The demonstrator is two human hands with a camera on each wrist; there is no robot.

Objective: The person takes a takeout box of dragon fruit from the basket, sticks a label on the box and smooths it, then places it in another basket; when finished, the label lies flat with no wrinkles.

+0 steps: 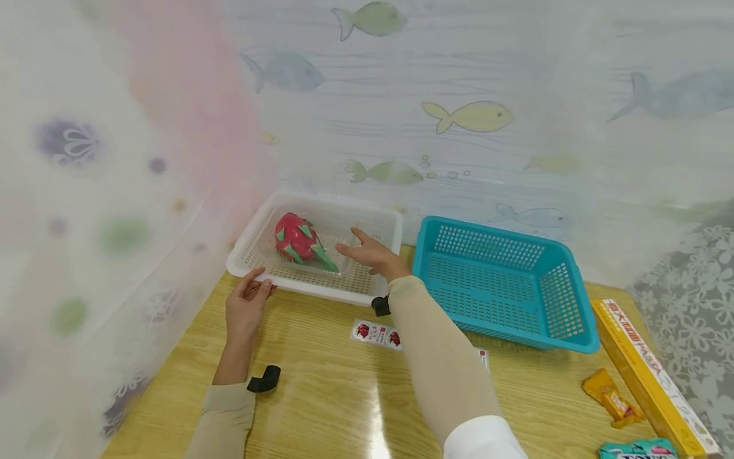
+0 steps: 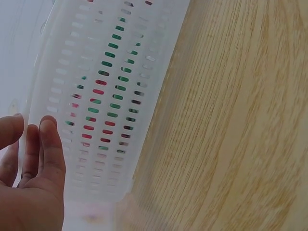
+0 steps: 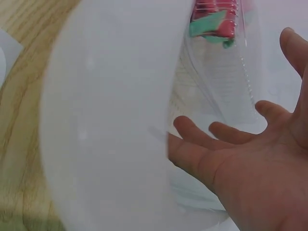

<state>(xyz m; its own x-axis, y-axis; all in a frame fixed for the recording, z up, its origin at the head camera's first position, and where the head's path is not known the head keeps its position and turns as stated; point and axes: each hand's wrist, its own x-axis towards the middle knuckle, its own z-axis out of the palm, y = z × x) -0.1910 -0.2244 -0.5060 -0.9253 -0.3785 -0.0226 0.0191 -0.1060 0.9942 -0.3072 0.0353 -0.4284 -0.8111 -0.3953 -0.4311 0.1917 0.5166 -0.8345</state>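
Red fruit (image 1: 294,234) in clear box (image 1: 329,233), inside white basket (image 1: 321,290), beyond left hand (image 1: 245,309) which pinches near rim, just left of right hand (image 1: 374,255), its fingers spread.

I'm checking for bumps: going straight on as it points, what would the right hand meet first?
The right hand would likely meet the clear box holding the fruit; depth is unclear.
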